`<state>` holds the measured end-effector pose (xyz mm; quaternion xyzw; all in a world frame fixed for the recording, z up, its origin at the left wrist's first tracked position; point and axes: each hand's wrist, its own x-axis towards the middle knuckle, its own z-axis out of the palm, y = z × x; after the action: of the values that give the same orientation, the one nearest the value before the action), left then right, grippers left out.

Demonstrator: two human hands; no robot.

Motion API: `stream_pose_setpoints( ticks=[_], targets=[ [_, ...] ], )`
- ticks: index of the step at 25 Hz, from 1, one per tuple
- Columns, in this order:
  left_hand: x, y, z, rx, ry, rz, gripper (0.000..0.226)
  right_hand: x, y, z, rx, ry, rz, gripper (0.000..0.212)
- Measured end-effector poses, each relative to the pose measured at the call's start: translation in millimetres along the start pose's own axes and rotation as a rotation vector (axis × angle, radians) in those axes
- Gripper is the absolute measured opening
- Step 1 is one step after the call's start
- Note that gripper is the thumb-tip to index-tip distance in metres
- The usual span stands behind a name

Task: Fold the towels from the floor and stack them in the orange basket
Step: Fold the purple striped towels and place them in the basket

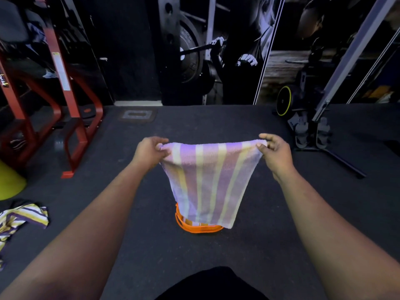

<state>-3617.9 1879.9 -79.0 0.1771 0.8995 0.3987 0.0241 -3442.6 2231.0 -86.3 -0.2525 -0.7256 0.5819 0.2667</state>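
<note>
A striped towel (207,180) in purple, yellow and white hangs in the air in front of me, stretched flat between both hands. My left hand (149,152) pinches its upper left corner and my right hand (273,151) pinches its upper right corner. Directly below the towel the orange basket (190,227) stands on the dark floor, and the towel's lower edge hides most of it. Inside the basket a bit of striped cloth shows. Another striped towel (20,219) lies crumpled on the floor at the far left.
A red metal frame (73,131) stands at the left, with a yellow-green object (8,182) by the left edge. A black stand with a grey pole (318,135) and a yellow-rimmed wheel (283,103) sits at the right. A dark wall mural closes the back.
</note>
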Motion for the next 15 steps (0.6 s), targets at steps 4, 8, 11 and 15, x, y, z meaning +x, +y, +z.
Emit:
stream_pose_setpoints(
  ticks=[4, 8, 11, 15],
  targets=[
    [-2.2, -1.0, -2.0, 0.372, 0.106, 0.022, 0.025, 0.1, 2.4, -3.9, -0.168, 0.011, -0.042, 0.014],
    [-9.7, -0.5, 2.9, -0.287, 0.186, -0.042, 0.020, 0.7, -4.7, -5.2, -0.350, 0.090, -0.184, 0.009],
    [-20.9, 17.6, 0.3, -0.690, 0.166, -0.015, 0.023, -10.0, -16.3, 1.2, 0.205, 0.011, -0.207, 0.013],
    [-5.5, 63.5, -17.3, -0.924, 0.217, -0.036, 0.027, -32.9, 13.0, 8.9, 0.074, -0.373, -0.041, 0.047]
  ],
)
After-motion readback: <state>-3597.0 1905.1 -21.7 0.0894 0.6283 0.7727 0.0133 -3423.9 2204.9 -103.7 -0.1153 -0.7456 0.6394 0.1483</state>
